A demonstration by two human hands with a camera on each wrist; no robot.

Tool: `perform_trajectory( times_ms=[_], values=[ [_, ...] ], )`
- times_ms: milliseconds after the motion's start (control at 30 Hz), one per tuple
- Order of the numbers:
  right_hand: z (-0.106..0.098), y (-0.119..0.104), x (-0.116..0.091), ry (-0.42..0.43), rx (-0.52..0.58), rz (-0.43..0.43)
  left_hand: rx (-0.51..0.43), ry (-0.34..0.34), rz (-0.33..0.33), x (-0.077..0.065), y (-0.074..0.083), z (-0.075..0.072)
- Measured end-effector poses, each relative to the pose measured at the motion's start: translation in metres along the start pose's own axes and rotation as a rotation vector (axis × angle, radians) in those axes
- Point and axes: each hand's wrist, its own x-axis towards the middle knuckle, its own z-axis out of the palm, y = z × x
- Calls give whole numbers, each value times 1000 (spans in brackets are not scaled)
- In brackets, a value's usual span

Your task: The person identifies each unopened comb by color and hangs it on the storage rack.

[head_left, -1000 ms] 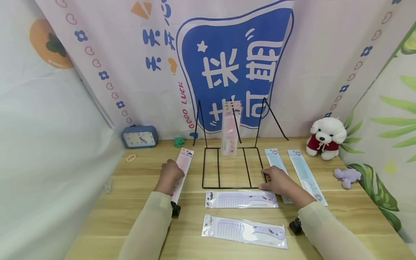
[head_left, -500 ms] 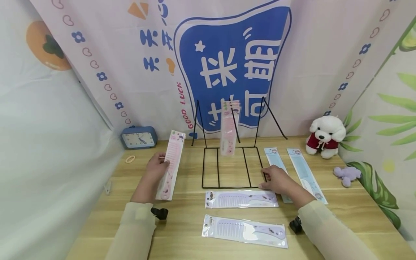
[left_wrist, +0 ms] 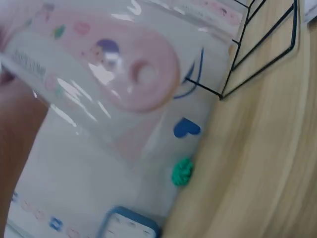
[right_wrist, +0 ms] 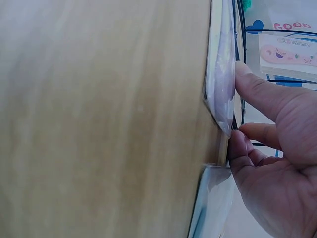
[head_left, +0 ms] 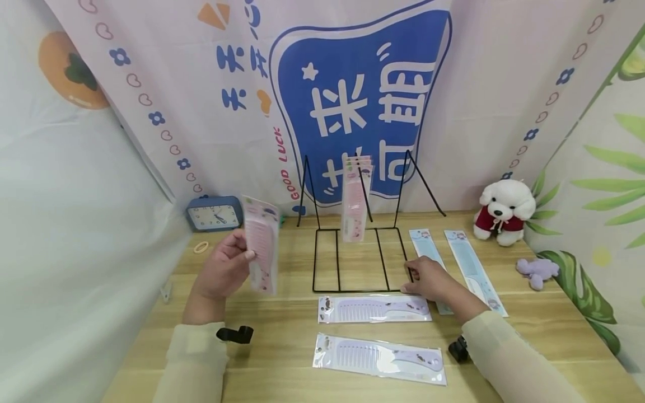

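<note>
My left hand (head_left: 221, 267) holds a packaged pink comb (head_left: 262, 246) upright above the table, thumb on the front of the bag. In the left wrist view, the comb's rounded handle end (left_wrist: 148, 69) fills the upper left. My right hand (head_left: 428, 280) grips the right front corner of a black wire display rack (head_left: 339, 260), thumb and fingertips (right_wrist: 238, 141) at the wire. Several packaged pink combs (head_left: 353, 207) hang from the rack's middle hook. Just in front of the rack lies a packaged purple comb (head_left: 363, 309), with another purple comb (head_left: 363, 355) nearer me.
Two packaged blue combs (head_left: 476, 268) lie right of the rack, one partly under my right hand. A blue alarm clock (head_left: 215, 217), a hair tie (head_left: 201, 247) and a green object (left_wrist: 182, 172) are leftward. A white plush dog (head_left: 506, 212) and purple plush toy (head_left: 539, 273) sit right.
My left hand has picked the pink comb up off the table, drawn it left and turned it more upright. My right hand stays at the rack's corner.
</note>
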Motion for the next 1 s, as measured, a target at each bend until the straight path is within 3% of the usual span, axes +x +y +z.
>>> perform_trajectory(
  times_ms=[67,133,300,400,667,1000],
  values=[
    [0,-1,0,0,6,6,70,-72,-12,2,2,12],
    [1,-1,-1,-3,10,7,202,-82,-44,4,4,27],
    [0,-2,-1,-5,12,0,537,-4,-163,13,0,67],
    [0,-1,0,-1,9,-1,639,48,-226,22,-11,84],
    [0,0,-2,-8,18,-3,656,160,-290,39,-44,104],
    [-1,-1,-2,-2,8,0,640,177,-263,47,-54,113]
  ],
)
